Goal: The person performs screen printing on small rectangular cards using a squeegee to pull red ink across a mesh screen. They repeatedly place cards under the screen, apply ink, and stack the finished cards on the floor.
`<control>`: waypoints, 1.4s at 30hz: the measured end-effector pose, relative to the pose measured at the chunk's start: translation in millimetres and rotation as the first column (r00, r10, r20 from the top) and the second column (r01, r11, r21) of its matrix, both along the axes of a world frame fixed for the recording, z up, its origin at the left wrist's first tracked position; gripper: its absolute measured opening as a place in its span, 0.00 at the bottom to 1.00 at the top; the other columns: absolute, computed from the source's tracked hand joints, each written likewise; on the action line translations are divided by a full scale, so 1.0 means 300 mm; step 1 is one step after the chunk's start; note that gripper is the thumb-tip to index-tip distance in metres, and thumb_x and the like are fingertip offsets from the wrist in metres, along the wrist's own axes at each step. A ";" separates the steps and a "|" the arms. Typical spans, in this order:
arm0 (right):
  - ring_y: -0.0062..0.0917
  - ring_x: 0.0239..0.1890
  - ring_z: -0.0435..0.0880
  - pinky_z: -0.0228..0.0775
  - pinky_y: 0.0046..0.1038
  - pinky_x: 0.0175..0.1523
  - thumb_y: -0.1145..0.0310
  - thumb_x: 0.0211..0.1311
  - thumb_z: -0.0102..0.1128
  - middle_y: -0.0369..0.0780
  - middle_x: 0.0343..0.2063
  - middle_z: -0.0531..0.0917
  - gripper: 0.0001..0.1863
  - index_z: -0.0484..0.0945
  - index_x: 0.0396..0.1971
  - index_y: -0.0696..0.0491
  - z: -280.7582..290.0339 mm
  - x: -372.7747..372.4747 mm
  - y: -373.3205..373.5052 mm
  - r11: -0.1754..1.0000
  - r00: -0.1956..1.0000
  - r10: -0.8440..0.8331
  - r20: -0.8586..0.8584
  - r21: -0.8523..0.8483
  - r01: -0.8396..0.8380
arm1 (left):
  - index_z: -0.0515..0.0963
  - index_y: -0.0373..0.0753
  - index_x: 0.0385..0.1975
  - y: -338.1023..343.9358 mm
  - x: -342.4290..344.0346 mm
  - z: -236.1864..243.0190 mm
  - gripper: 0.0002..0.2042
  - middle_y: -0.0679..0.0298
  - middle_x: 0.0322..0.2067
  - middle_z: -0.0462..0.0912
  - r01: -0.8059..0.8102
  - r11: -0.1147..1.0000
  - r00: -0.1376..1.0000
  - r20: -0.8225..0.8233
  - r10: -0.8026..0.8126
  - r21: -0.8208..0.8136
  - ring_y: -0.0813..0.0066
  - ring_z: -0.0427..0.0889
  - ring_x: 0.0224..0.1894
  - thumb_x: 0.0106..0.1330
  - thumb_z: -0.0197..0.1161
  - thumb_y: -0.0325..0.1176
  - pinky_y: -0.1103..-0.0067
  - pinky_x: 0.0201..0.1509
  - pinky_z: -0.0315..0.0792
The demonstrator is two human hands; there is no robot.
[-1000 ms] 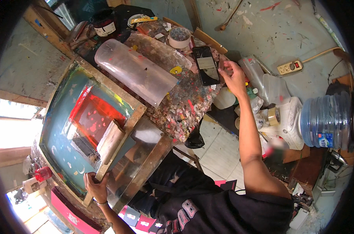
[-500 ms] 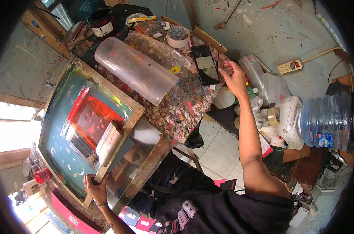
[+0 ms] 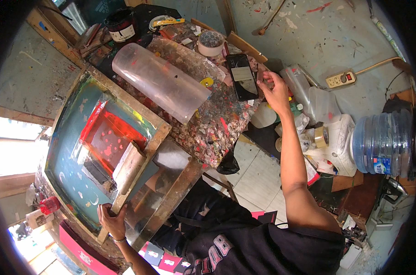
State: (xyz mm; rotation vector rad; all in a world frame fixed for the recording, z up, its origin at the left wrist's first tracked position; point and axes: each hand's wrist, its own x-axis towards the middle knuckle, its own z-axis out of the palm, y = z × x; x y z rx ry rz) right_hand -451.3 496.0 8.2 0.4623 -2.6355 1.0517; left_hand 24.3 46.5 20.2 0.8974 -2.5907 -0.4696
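Note:
My left hand (image 3: 111,221) is closed on the near lower corner of a wooden-edged printing screen (image 3: 155,142). Its teal mesh carries wet-looking red ink (image 3: 125,129), and a wooden-handled squeegee (image 3: 128,166) rests on it along the near edge. My right hand (image 3: 276,94) hovers at the table's right side, fingers loosely curled and apart, with nothing visible in them. Just left of those fingers lies a black smartphone (image 3: 242,85). A clear rolled plastic sheet (image 3: 160,82) lies across the paint-crusted table beyond the screen.
A tape roll (image 3: 211,44) and a dark ink jar (image 3: 119,27) sit at the back. To the right are a big blue water bottle (image 3: 382,142), a white container (image 3: 338,146) and a power strip (image 3: 340,79). A red-and-black sheet (image 3: 86,252) lies at lower left.

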 end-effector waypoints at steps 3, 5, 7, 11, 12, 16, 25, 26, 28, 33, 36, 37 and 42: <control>0.35 0.46 0.85 0.77 0.35 0.54 0.65 0.59 0.74 0.47 0.47 0.87 0.22 0.80 0.49 0.61 -0.003 -0.003 0.002 1.000 1.000 0.006 -0.003 -0.009 -0.006 | 0.70 0.33 0.30 0.003 -0.005 0.005 0.26 0.56 0.29 0.71 0.002 1.000 1.000 -0.005 -0.002 0.001 0.53 0.72 0.34 0.41 0.84 0.37 0.64 0.41 0.67; 0.35 0.46 0.85 0.77 0.35 0.54 0.65 0.60 0.74 0.46 0.47 0.87 0.22 0.80 0.50 0.61 -0.004 -0.003 0.001 1.000 1.000 0.006 0.000 -0.013 -0.006 | 0.70 0.33 0.30 0.003 -0.004 0.006 0.26 0.56 0.29 0.71 -0.009 1.000 1.000 0.007 0.009 0.014 0.52 0.72 0.35 0.42 0.84 0.37 0.63 0.41 0.67; 0.35 0.46 0.85 0.76 0.36 0.55 0.65 0.60 0.73 0.46 0.47 0.87 0.22 0.80 0.51 0.61 -0.004 -0.003 0.003 1.000 1.000 0.001 0.001 -0.006 -0.001 | 0.70 0.33 0.30 -0.001 0.001 0.006 0.26 0.55 0.29 0.72 -0.027 0.999 0.999 0.035 0.026 0.031 0.52 0.73 0.35 0.42 0.84 0.38 0.63 0.42 0.67; 0.34 0.47 0.85 0.75 0.37 0.56 0.63 0.60 0.73 0.45 0.48 0.87 0.23 0.80 0.52 0.60 -0.005 0.001 0.004 1.000 1.000 -0.008 0.014 0.011 0.007 | 0.71 0.33 0.30 -0.004 0.007 -0.002 0.26 0.55 0.29 0.72 -0.007 1.000 1.000 0.027 0.007 0.010 0.52 0.73 0.35 0.42 0.84 0.38 0.63 0.42 0.67; 0.35 0.47 0.85 0.75 0.37 0.56 0.63 0.60 0.73 0.45 0.48 0.87 0.24 0.80 0.52 0.59 -0.003 0.003 0.005 1.000 1.000 -0.009 0.017 0.010 0.009 | 0.71 0.33 0.30 -0.004 0.007 -0.003 0.26 0.55 0.29 0.72 -0.008 1.000 1.000 0.028 0.008 0.010 0.52 0.73 0.35 0.42 0.84 0.38 0.63 0.42 0.67; 0.35 0.47 0.84 0.75 0.37 0.56 0.62 0.61 0.73 0.45 0.47 0.87 0.24 0.80 0.52 0.59 0.001 0.010 -0.001 1.000 1.000 0.005 0.000 0.026 -0.005 | 0.71 0.33 0.30 -0.005 0.019 -0.003 0.26 0.56 0.30 0.72 -0.033 0.998 0.998 0.050 0.031 0.044 0.52 0.73 0.35 0.43 0.83 0.38 0.63 0.41 0.68; 0.51 0.63 0.76 0.72 0.47 0.63 0.37 0.53 0.73 0.60 0.57 0.78 0.50 0.72 0.58 0.70 0.014 0.038 -0.177 0.935 0.976 -0.196 0.093 0.318 0.157 | 0.72 0.34 0.31 0.011 0.008 0.006 0.24 0.56 0.30 0.73 0.034 0.998 0.997 -0.064 -0.038 -0.062 0.53 0.74 0.36 0.44 0.83 0.38 0.63 0.41 0.68; 0.52 0.65 0.74 0.71 0.48 0.64 0.37 0.53 0.73 0.62 0.59 0.76 0.51 0.71 0.59 0.71 -0.001 0.042 -0.200 0.933 0.973 -0.205 0.104 0.320 0.162 | 0.73 0.34 0.31 0.010 0.011 0.008 0.25 0.56 0.30 0.73 0.028 0.998 0.997 -0.064 -0.031 -0.051 0.52 0.75 0.37 0.44 0.83 0.39 0.63 0.42 0.69; 0.53 0.69 0.69 0.68 0.50 0.66 0.36 0.53 0.73 0.64 0.63 0.71 0.53 0.69 0.61 0.71 -0.019 0.034 -0.234 0.928 0.966 -0.229 0.119 0.328 0.180 | 0.73 0.34 0.31 0.020 0.000 0.018 0.25 0.56 0.31 0.73 0.016 0.999 0.999 -0.050 -0.017 -0.031 0.52 0.75 0.37 0.45 0.83 0.41 0.62 0.43 0.69; 0.52 0.70 0.68 0.64 0.51 0.70 0.40 0.49 0.76 0.61 0.66 0.69 0.56 0.65 0.66 0.69 -0.025 0.011 -0.266 0.917 0.932 -0.319 0.172 0.305 0.257 | 0.74 0.35 0.32 0.018 0.002 0.002 0.26 0.56 0.30 0.73 0.034 0.997 0.996 -0.078 -0.039 -0.067 0.53 0.75 0.38 0.46 0.83 0.45 0.62 0.43 0.69; 0.51 0.72 0.66 0.62 0.49 0.73 0.42 0.48 0.77 0.61 0.68 0.68 0.56 0.64 0.68 0.66 -0.055 -0.018 -0.260 0.921 0.926 -0.334 0.175 0.271 0.281 | 0.74 0.36 0.31 0.016 0.009 -0.011 0.26 0.57 0.31 0.74 0.023 0.997 0.996 -0.079 -0.028 -0.070 0.53 0.76 0.39 0.46 0.83 0.47 0.62 0.44 0.70; 0.51 0.72 0.65 0.60 0.48 0.74 0.42 0.48 0.77 0.61 0.68 0.67 0.57 0.63 0.69 0.65 -0.056 -0.029 -0.269 0.923 0.927 -0.330 0.178 0.267 0.277 | 0.74 0.37 0.31 0.015 0.011 -0.010 0.26 0.57 0.31 0.74 0.018 0.998 0.996 -0.084 -0.024 -0.068 0.53 0.76 0.39 0.46 0.83 0.47 0.63 0.44 0.71; 0.50 0.73 0.66 0.52 0.47 0.78 0.42 0.49 0.75 0.57 0.69 0.69 0.53 0.65 0.72 0.54 -0.117 -0.093 -0.240 0.952 0.982 -0.159 -0.105 0.246 0.181 | 0.74 0.38 0.30 0.003 0.026 -0.025 0.25 0.58 0.31 0.74 0.033 0.995 0.992 -0.115 -0.045 -0.099 0.52 0.76 0.40 0.47 0.81 0.48 0.61 0.47 0.72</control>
